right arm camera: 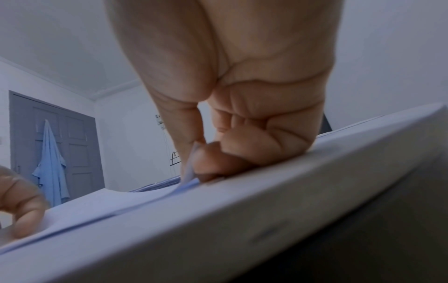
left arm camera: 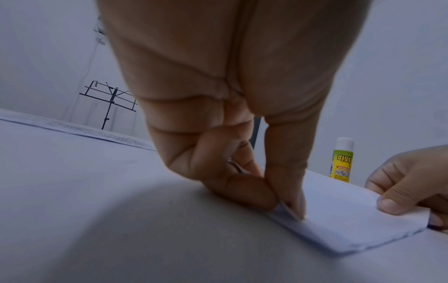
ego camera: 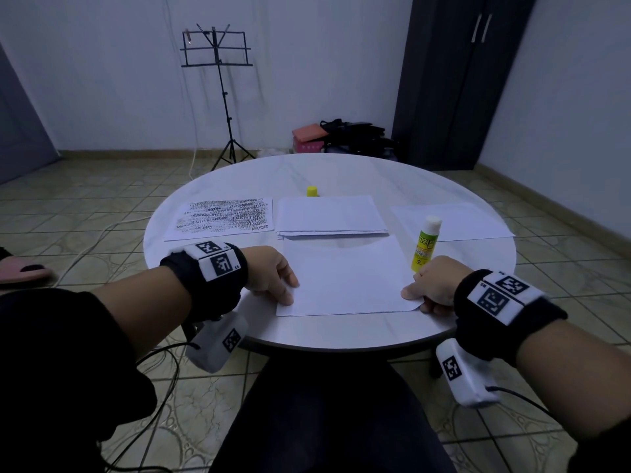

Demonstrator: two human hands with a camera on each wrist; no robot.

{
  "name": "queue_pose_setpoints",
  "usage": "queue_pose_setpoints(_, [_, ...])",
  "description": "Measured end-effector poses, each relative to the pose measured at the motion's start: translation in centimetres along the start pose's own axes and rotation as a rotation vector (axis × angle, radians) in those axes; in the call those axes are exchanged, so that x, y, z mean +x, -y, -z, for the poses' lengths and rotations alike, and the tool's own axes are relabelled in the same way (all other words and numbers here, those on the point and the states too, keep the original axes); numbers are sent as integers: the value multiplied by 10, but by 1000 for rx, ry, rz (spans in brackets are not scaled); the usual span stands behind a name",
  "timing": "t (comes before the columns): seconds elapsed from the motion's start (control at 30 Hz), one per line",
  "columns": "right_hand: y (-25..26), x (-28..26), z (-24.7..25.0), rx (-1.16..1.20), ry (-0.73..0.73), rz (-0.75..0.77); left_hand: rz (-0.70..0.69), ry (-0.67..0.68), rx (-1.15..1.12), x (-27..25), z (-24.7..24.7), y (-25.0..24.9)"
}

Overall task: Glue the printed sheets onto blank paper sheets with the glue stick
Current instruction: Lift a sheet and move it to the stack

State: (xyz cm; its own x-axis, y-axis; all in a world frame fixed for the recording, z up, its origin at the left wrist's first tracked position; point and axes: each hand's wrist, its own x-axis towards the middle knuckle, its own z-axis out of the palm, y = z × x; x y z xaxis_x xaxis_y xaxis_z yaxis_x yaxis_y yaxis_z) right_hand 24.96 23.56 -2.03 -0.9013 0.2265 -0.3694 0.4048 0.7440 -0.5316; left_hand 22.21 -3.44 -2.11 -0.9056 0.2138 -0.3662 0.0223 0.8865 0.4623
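Observation:
A white sheet (ego camera: 345,278) lies blank side up at the near edge of the round table (ego camera: 341,172). My left hand (ego camera: 273,278) pinches its near left corner between thumb and forefinger (left arm camera: 286,206). My right hand (ego camera: 430,288) pinches the near right corner, which curls up in the right wrist view (right arm camera: 191,172). A yellow glue stick (ego camera: 425,244) stands uncapped just beyond my right hand. Its yellow cap (ego camera: 312,191) sits farther back. A printed sheet (ego camera: 222,218) lies at the left, a stack of blank sheets (ego camera: 331,215) in the middle, another white sheet (ego camera: 450,220) at the right.
A black music stand (ego camera: 218,80) stands on the tiled floor behind the table. Bags and boxes (ego camera: 341,136) lie by the wall, beside a dark wardrobe (ego camera: 454,80). Cables run over the floor at the left. A grey door with a hanging blue garment (right arm camera: 52,162) shows in the right wrist view.

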Motion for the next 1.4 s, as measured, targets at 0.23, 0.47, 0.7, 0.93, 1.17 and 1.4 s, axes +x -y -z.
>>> queue_pose_setpoints(0.23, [-1, 2, 0, -19, 1, 6, 1, -10, 29, -1, 0, -1])
queue_pose_setpoints(0.47, [4, 3, 3, -183, 18, 97, 13, -8, 96, 1, -1, -3])
queue_pose_setpoints(0.7, [2, 5, 3, -133, 31, 67, 17, 0, 91, 4, -1, -1])
queue_pose_setpoints(0.93, [1, -2, 2, -275, -57, 141, 12, 15, 169, 7, 0, -3])
queue_pose_setpoints(1.17, [1, -6, 2, -363, -38, 221, 7, 41, 511, 0, 15, -17])
queue_pose_setpoints(1.4, [5, -1, 3, -417, -43, 227, -124, 32, 642, 31, -9, -94])
